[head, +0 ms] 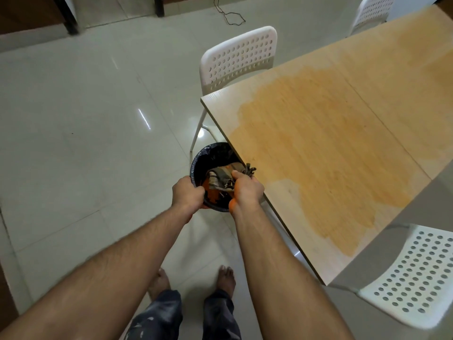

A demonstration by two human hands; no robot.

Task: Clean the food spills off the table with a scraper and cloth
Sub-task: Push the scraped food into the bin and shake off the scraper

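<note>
The left hand (187,193) curls its fingers over the near rim of a black-lined bin (199,160) that sits on the tiled floor just under the table (404,77) edge, while the right hand (246,190) bunches a stained, striped cloth (220,177) in closed fingers directly above the bin's opening. A wide orange smear (318,148) covers much of the light wooden tabletop (paler at its far end). White perforated chairs (239,57) stand at the table's sides, and I cannot make out a scraper anywhere.
</note>
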